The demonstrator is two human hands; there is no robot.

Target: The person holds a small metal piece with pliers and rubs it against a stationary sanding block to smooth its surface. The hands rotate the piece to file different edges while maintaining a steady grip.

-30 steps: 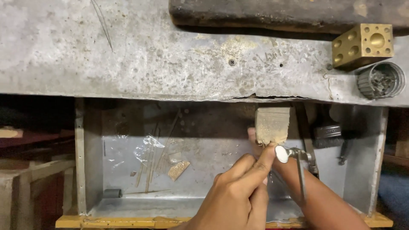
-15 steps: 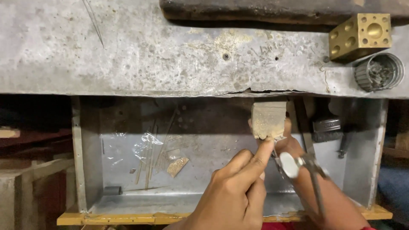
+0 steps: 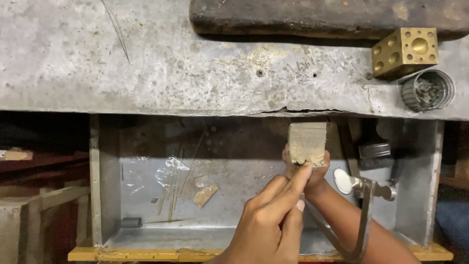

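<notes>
We see a small wooden peg (image 3: 307, 142) jutting from the front edge of the metal-clad bench top (image 3: 146, 63), worn and pale at its face. Both hands meet right at its lower end. The left hand (image 3: 273, 220) comes up from below with thumb and forefinger pressed together, their tips touching the underside of the peg, pinched on something too small for us to make out. The right hand (image 3: 312, 173) lies behind those fingertips, curled closed against the bottom of the peg, its forearm running down to the right; what it grips is hidden, so we cannot tell what is inside it.

Just right of the grip hangs a saw frame (image 3: 364, 215), its metal bow curving down past the right forearm, with a shiny oval knob (image 3: 344, 181) at its top. Whether the right hand holds it we cannot tell.

Beyond it, further right, a dark brush (image 3: 375, 151) rests in the open metal tray (image 3: 105, 195) under the bench. Well to the left of the grip, thin wire lengths and a crumpled bit of clear plastic (image 3: 171, 171) lie on the tray floor.

Up and to the right, on the bench top, stands a brass block with round hollows (image 3: 404, 51), and just beside it a round tin of small bits (image 3: 428, 90). Above the peg, at the far edge, lies a dark wooden block (image 3: 293, 17).
</notes>
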